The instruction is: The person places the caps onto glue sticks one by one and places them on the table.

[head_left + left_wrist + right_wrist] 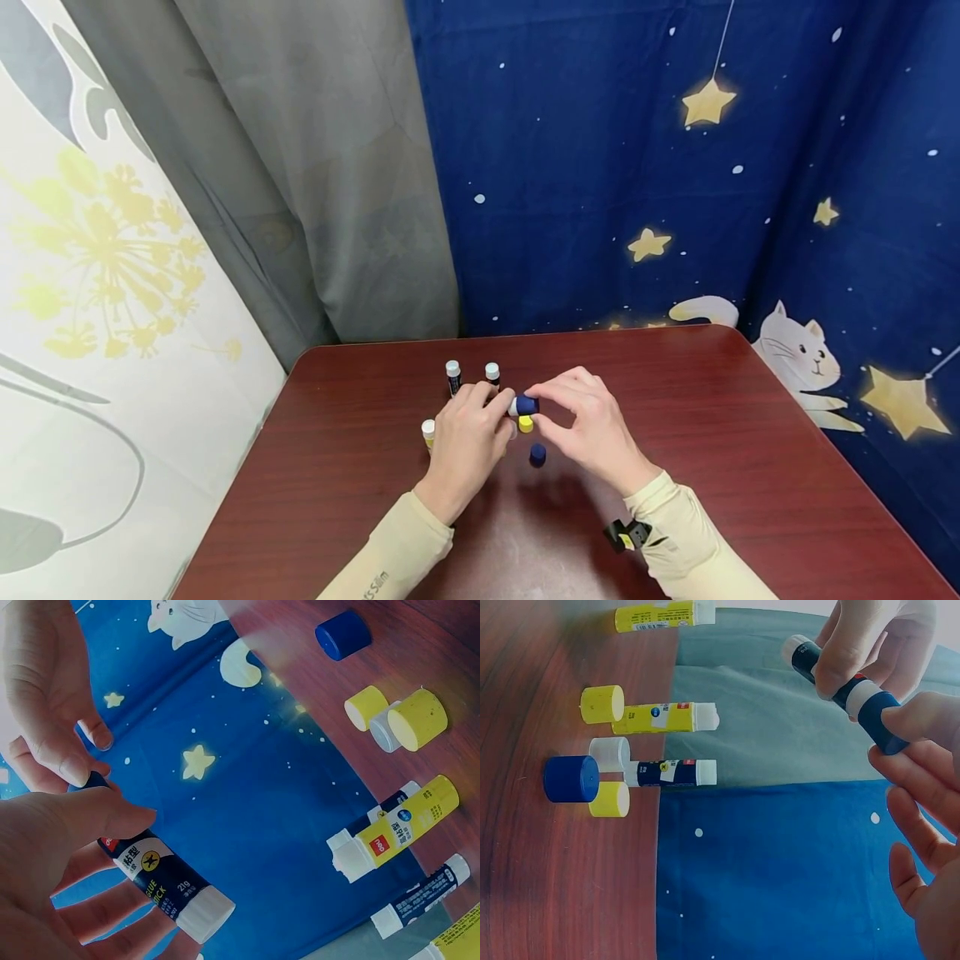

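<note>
- Stick in play: our navy glue stick [154,874] is held up off the table [712,425], lying crosswise between both hands.
- Left hand [468,437]: fingers curled round the body, thumb across it; white base [206,915] sticks out clear of the grip.
- Right hand [596,421]: thumb and forefinger pinch the blue cap [883,724]; the other fingers hang loose, well off it.
- Cap sits in line against the white collar [864,697]. We can't tell if it's fully seated, or whether we're pushing or pulling.
- Our read: keep cap and body coaxial and move straight along the axis; any tilt likely binds on the collar.
- Leave the white base alone; turning it probably feeds glue.
- Pose: forearms converge from the near side, left back-of-hand up, right reaching in from the right. Looks good for an axial move.
- Watch the loose navy cap [537,455] near our right hand; a low wrist could knock it.
</note>
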A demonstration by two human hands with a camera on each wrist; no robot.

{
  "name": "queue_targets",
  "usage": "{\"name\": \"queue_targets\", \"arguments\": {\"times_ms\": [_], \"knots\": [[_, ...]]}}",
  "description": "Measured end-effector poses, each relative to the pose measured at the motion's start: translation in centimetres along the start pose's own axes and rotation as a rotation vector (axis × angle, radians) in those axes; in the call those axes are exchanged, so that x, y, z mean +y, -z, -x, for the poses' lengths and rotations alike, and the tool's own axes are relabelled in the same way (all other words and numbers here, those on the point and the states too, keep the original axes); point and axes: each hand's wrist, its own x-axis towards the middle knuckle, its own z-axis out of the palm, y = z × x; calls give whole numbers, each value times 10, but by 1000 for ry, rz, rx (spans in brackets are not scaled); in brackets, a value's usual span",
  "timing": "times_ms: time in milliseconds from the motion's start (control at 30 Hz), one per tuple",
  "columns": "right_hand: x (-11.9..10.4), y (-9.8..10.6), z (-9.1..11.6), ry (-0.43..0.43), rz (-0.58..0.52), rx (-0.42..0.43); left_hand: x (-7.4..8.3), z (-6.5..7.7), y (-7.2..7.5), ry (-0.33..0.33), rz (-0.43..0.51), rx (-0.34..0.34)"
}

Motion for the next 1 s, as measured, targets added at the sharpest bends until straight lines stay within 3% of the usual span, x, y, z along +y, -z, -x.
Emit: {"name": "queue_targets", "arguments": {"times_ms": [1000], "knots": [[0, -3, -1, 40, 7, 36, 2, -1, 1, 0, -44, 6]]}}
